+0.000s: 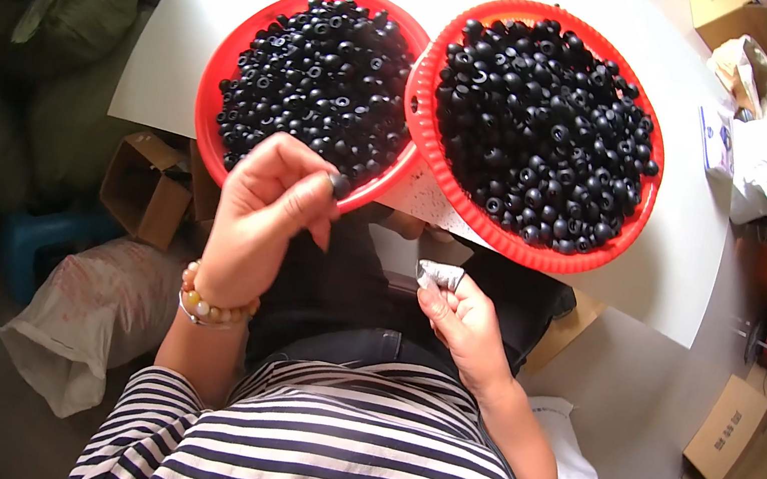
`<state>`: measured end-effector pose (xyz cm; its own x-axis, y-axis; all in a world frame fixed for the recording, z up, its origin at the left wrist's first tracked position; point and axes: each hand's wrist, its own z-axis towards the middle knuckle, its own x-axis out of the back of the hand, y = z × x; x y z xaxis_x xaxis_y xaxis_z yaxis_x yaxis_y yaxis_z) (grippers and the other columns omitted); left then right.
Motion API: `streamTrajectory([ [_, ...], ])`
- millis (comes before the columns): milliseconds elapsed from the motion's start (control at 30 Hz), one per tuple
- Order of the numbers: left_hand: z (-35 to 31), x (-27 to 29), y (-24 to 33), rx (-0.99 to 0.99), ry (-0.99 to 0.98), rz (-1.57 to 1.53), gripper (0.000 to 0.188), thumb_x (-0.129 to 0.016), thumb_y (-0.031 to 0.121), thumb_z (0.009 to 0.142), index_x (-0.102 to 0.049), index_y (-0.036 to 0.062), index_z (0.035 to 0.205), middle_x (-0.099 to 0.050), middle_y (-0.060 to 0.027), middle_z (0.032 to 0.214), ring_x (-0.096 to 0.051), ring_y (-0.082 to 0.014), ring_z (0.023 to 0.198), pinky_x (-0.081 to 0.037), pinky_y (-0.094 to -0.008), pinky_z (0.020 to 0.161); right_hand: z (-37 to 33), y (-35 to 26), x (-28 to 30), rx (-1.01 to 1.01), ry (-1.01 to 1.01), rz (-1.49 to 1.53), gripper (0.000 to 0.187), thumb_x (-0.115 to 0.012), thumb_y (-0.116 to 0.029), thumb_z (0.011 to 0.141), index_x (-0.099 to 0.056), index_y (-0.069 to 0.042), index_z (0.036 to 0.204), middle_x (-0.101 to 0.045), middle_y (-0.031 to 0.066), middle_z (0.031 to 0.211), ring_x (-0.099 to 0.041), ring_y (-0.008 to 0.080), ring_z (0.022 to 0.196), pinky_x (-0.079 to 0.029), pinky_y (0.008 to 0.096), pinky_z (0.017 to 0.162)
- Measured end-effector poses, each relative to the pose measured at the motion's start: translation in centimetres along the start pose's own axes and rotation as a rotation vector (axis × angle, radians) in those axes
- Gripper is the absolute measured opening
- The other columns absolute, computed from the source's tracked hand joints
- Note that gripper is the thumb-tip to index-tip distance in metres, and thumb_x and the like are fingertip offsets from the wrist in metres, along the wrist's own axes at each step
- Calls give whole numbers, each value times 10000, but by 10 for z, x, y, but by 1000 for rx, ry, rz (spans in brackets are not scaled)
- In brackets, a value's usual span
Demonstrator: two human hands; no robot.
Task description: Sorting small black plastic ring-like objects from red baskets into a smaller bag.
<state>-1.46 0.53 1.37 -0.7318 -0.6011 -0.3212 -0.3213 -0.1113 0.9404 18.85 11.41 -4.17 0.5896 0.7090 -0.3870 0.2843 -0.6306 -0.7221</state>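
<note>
By left bowl (209,94), my left hand (256,223) pinches bead (340,187); slack pinch could drop it. Right hand (465,326): can't tell.

My left grip (259,209) is raised, thumb and forefinger pinching toward one o'clock. My right grip (464,330) sits lower, fingers curled, pointing toward eleven o'clock.

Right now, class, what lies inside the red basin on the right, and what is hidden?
The right red basin holds a heap of small, round black pieces, some showing holes. Its bottom and the lower pieces are covered, so they cannot be seen.
</note>
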Motion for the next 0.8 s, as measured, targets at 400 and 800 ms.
streamTrajectory([
  [400,20,33,13,-81,275,62,127,-528,90,859,-545,10,955,-574,-41,775,-528,-63,618,-466,-197,567,6,23,17,-45,36,-62,280,-584,-133,837,-514,1,1073,-560,-1,916,-505,36,810,-411,175,738],
  [800,48,-44,27,-619,-165,966,158,-676,-22,636,-623,13,781,-586,-87,812,-570,-169,706,-466,-259,576,11,31,22,48,-11,-189,322,-558,-112,845,-476,25,1124,-551,37,1031,-510,85,949,-398,235,857],
])
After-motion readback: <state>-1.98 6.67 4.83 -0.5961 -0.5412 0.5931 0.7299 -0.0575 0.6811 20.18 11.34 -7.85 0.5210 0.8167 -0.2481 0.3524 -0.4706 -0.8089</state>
